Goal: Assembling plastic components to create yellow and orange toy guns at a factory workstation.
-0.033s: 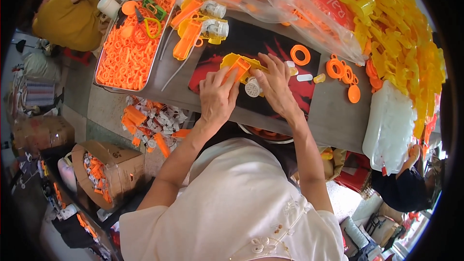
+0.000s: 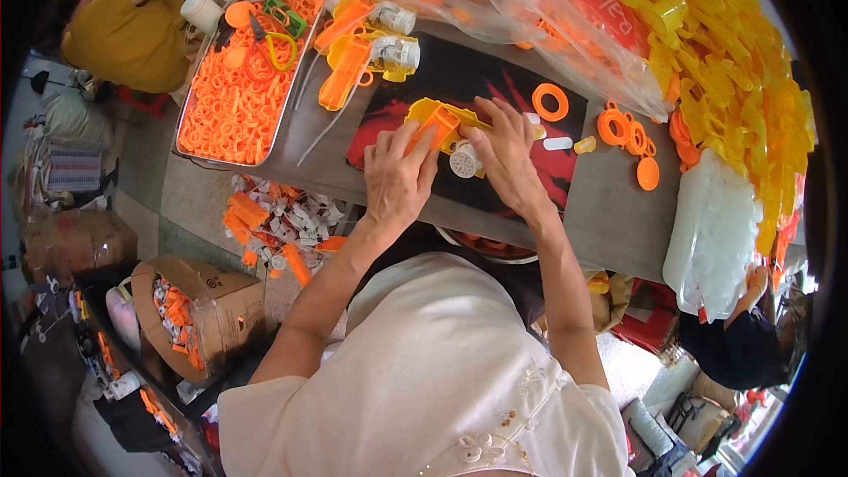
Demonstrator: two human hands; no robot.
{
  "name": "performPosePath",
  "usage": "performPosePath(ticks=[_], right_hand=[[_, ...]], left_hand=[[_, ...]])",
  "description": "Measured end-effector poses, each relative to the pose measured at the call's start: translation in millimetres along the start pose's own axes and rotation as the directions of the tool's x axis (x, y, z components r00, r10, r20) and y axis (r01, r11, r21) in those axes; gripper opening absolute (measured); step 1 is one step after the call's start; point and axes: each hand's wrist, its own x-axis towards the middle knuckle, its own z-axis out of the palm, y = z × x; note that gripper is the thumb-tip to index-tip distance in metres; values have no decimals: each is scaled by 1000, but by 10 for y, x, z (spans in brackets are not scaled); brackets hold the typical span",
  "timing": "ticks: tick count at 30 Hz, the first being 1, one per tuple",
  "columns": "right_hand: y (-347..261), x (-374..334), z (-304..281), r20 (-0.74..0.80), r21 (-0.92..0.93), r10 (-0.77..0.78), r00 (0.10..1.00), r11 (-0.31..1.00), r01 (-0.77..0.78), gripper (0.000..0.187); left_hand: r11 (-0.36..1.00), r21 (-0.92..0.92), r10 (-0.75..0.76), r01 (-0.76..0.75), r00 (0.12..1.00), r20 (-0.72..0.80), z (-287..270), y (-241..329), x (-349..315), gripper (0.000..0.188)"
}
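A yellow plastic shell (image 2: 422, 112) lies on the dark red-patterned mat in front of me, with an orange block-shaped part (image 2: 442, 124) set into it. My left hand (image 2: 397, 168) has its fingers closed on the orange part. On the other side, my right hand (image 2: 508, 152) grips the shell's right end, its thumb near a white round part (image 2: 464, 160) with a holed face. The palm side of both hands is hidden. Right of them lie an orange ring (image 2: 550, 102), a white oval piece (image 2: 557, 143) and a small yellowish cylinder (image 2: 585, 145).
A metal tray (image 2: 179, 137) of orange rings with scissors (image 2: 259, 40) stands at left. Two orange-yellow toy assemblies (image 2: 346, 75) lie beyond my hands. Clear bags (image 2: 609, 71), a yellow parts heap (image 2: 707, 26) and a bag of whitish parts (image 2: 714, 230) line the far and right sides. Other people sit nearby.
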Motion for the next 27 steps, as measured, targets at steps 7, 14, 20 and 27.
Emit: performPosePath(ticks=[7, 14, 20, 27], right_hand=[[-378, -191, -207, 100, -246, -363, 926, 893, 376, 45], [-183, -165, -364, 28, -120, -342, 939, 932, 343, 44], [-44, -44, -593, 54, 303, 44, 998, 951, -59, 31], [94, -36, -257, -123, 366, 396, 910, 870, -329, 30]], left_hand=[[979, -4, 201, -203, 973, -110, -105, -115, 231, 25], [893, -288, 330, -346, 938, -104, 83, -121, 458, 14], [924, -236, 295, -300, 954, -55, 30, -46, 424, 22], [939, -199, 292, -280, 956, 32, 45, -41, 422, 38]])
